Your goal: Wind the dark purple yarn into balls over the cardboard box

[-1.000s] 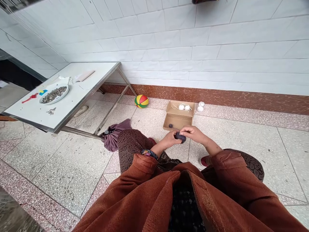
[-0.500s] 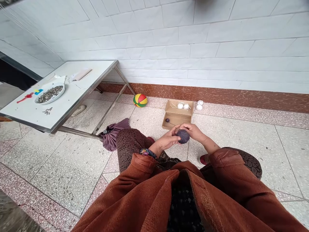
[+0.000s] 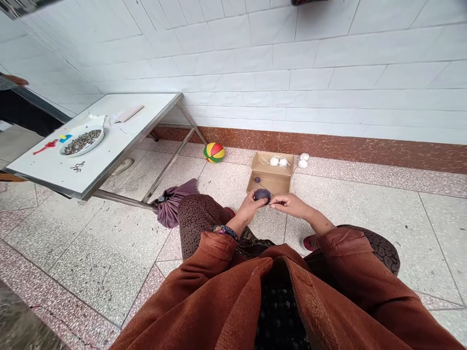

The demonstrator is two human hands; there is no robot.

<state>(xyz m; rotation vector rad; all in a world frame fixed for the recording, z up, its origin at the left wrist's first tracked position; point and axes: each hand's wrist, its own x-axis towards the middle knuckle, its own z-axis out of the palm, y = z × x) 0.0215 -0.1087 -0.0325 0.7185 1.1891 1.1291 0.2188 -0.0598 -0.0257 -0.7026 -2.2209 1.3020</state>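
Observation:
A dark purple ball of yarn (image 3: 262, 195) is gripped in my left hand (image 3: 247, 208), between thumb and fingers. Just to its right, my right hand (image 3: 292, 205) pinches the yarn strand close to the ball. The strand runs back to a smaller purple yarn ball (image 3: 257, 180) lying in an open cardboard box (image 3: 280, 184) on the floor in front of me. White yarn balls (image 3: 278, 161) rest on the box's raised lid part, and more white balls (image 3: 303, 160) lie beside it, near the wall.
At left stands a white table (image 3: 120, 141) with a plate (image 3: 83, 153) of sunflower seeds and a red item (image 3: 45, 147). A striped ball (image 3: 214, 152) sits by the wall. A purple cloth bag (image 3: 171, 206) lies near my left knee. A person's hand (image 3: 16, 79) shows far left.
My right hand has moved off the yarn ball and now pinches the strand at its right. The held ball has shifted left in my left hand. Another person's hand has come into view.

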